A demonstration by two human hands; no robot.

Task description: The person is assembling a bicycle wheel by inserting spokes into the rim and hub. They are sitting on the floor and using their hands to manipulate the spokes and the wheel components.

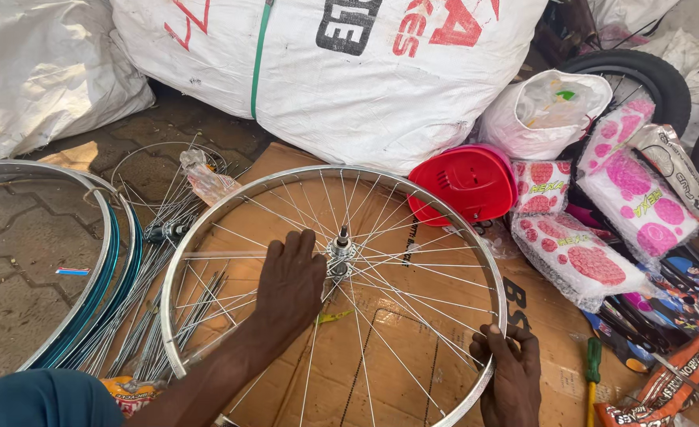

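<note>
Spoked bicycle wheel lying flat on cardboard
Blue-and-chrome rims, loose thin spokes; left hand spread flat over wire spokes beside the steel hub; right hand pinching the shiny wheel rim; ribbed red plastic basket

Left forearm enters from the lower left, rising diagonally toward centre. Left hand lies palm down, back of the hand to the camera, fingers extended together and pointing up-frame. Right hand enters from the bottom edge, fingers curled in a closed grip, knuckles uppermost, wrist out of frame.
</note>
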